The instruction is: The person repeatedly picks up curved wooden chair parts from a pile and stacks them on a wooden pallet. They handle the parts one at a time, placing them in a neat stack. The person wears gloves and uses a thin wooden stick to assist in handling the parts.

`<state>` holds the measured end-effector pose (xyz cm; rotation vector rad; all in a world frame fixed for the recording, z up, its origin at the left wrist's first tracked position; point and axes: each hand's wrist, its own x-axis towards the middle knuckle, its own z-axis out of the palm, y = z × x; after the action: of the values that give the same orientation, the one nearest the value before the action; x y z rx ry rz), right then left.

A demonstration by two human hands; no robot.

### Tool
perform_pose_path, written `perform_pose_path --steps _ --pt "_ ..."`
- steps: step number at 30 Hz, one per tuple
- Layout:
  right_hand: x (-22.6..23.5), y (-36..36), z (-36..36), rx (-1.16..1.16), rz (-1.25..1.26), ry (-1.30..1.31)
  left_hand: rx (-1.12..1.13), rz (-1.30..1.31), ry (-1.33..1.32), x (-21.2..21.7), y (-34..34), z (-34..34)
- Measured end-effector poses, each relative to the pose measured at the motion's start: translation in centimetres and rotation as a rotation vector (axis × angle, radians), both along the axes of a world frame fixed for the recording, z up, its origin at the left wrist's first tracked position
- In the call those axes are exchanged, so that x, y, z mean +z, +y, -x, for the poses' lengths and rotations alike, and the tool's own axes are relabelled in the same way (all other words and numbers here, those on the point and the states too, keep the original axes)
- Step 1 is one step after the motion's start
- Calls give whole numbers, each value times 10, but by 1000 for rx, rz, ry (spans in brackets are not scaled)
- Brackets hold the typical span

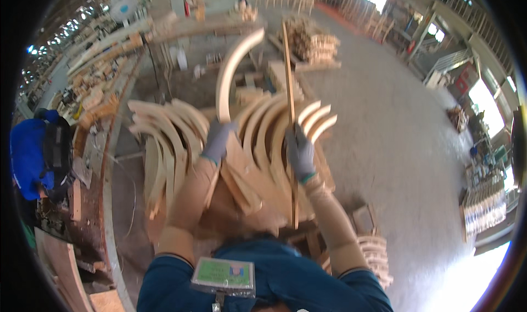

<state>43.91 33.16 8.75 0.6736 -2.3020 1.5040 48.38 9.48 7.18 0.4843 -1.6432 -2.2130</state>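
Observation:
My left hand (218,142), in a grey glove, is closed round the lower end of a pale curved wooden piece (226,81), which stands up and bends to the right at its top. In my right hand (301,153), also gloved, is a long thin wooden strip (289,73), held nearly upright and reaching above and below the fist. Under and around both hands lie several curved wooden pieces (175,128), fanned in rows on a stack. A flat wooden board (241,166) slants just below my left hand. My palms and most fingertips are hidden.
Another person in blue (30,158) bends over a long workbench (107,164) on the left, strewn with wood offcuts. Stacked wooden parts (318,48) stand on the floor ahead. Grey concrete floor (395,131) stretches to the right, with more stacked pieces (486,216) by the wall.

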Motion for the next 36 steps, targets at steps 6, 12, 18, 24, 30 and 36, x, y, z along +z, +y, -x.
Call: perform_pose_path --steps 6,12,18,24,30,36 --pt "-4 -2 -20 14 -23 96 129 103 34 -1 21 -15" --pt "-13 16 -23 -33 -164 4 64 157 33 -16 38 -10" --pt "-20 11 -23 -27 -105 87 20 136 80 -29 34 -4" --pt "-27 17 -15 -35 -146 51 84 211 72 -22 48 1" --pt "-33 4 -7 -74 -258 55 65 106 70 -35 36 6" --pt "-36 24 15 -13 -121 -387 35 -25 -86 -59 36 20"
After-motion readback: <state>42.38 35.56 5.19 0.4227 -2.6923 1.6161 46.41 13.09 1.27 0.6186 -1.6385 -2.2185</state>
